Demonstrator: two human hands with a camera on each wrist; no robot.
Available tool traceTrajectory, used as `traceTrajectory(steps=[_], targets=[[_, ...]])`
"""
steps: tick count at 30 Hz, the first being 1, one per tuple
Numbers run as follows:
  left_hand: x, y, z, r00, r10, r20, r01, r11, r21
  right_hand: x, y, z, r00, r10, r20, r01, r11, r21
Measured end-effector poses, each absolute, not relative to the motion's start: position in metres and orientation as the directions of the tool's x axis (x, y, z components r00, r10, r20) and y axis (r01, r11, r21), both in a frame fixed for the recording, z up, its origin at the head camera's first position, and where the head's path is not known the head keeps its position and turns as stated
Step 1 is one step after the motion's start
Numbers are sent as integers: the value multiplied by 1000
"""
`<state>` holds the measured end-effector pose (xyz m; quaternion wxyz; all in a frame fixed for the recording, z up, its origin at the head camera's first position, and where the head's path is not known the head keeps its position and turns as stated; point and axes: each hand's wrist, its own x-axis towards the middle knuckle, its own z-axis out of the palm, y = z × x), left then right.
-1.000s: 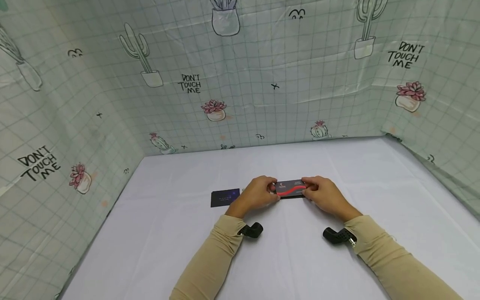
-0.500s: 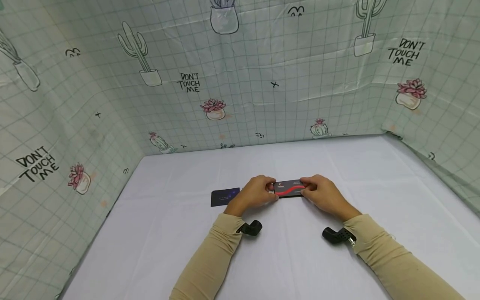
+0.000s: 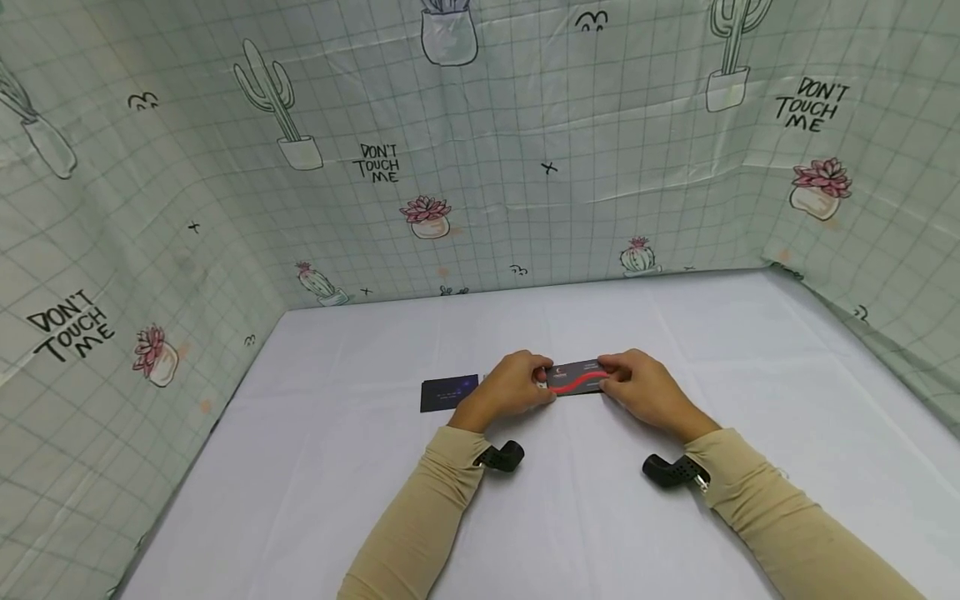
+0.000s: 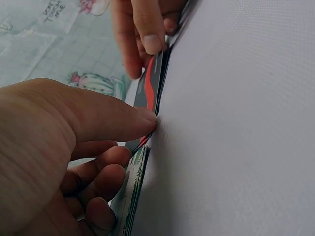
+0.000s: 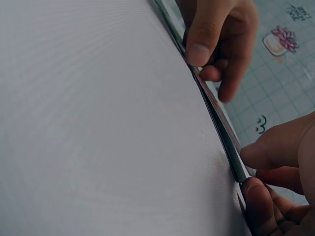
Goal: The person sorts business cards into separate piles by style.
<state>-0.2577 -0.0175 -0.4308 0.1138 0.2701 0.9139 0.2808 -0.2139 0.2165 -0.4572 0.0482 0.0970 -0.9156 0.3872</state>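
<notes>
A small stack of dark grey business cards (image 3: 576,377) with a red wave lies on the white table between both hands. At its left end, my left hand (image 3: 513,385) pinches the short side, thumb on the near edge and fingers at the far edge. My right hand (image 3: 645,390) pinches the opposite end in the same manner. From the right wrist view, the edge of the stack (image 5: 219,118) shows a narrow gap between layers. Under the left hand's curled fingers, a green-and-white patterned card stack (image 4: 132,191) appears in the left wrist view, mostly hidden from the head view.
Dark blue cards (image 3: 447,393) lie on the white tablecloth (image 3: 360,467), left of my left hand. A pale gridded curtain (image 3: 495,150) with cactus drawings stands behind the table and along both sides. Each wrist carries a black camera mount (image 3: 504,456).
The grey cards and right hand have shifted very slightly left. Both hands keep their hold at the two ends, and the blue cards lie where they were.
</notes>
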Motion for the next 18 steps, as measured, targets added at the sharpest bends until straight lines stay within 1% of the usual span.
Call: traceTrajectory(steps=[10,18], targets=[[-256,-16,-432,-822,569,-37,454,693,561,-213,217,-456,-980,-127,150,-196,693,-693],[-256,-16,-433,-816,578,-19,474,688,550,-214,220,-455,-989,-74,128,-146,637,-757]])
